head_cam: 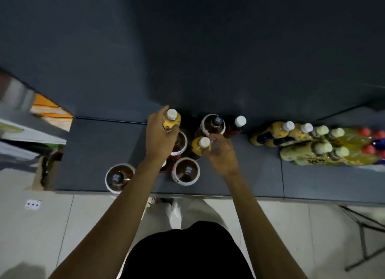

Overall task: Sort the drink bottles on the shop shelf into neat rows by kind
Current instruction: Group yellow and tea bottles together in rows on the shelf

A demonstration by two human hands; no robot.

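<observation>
Both my hands on yellow bottles at the dark shelf point(100, 154).
My left hand point(159, 137) wraps one yellow bottle point(171, 120) near the back; my right hand point(221, 151) pinches another point(200, 146) among brown bottles point(185, 171).

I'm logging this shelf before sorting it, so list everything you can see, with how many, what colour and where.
Yellow bottles, white caps: two, one in each hand, shelf middle.
Dark brown bottles, dark caps: about four, around the hands.
Dark bottle, white cap: one, behind the right hand.
Yellow bottles, pale caps: about eight, grouped at right.
Red-capped bottles: several, far right edge.
Shelf: one, dark grey.
Floor: pale tiles, below.
Left hand: gripping the rear yellow bottle.
Right hand: gripping the nearer yellow bottle.
</observation>
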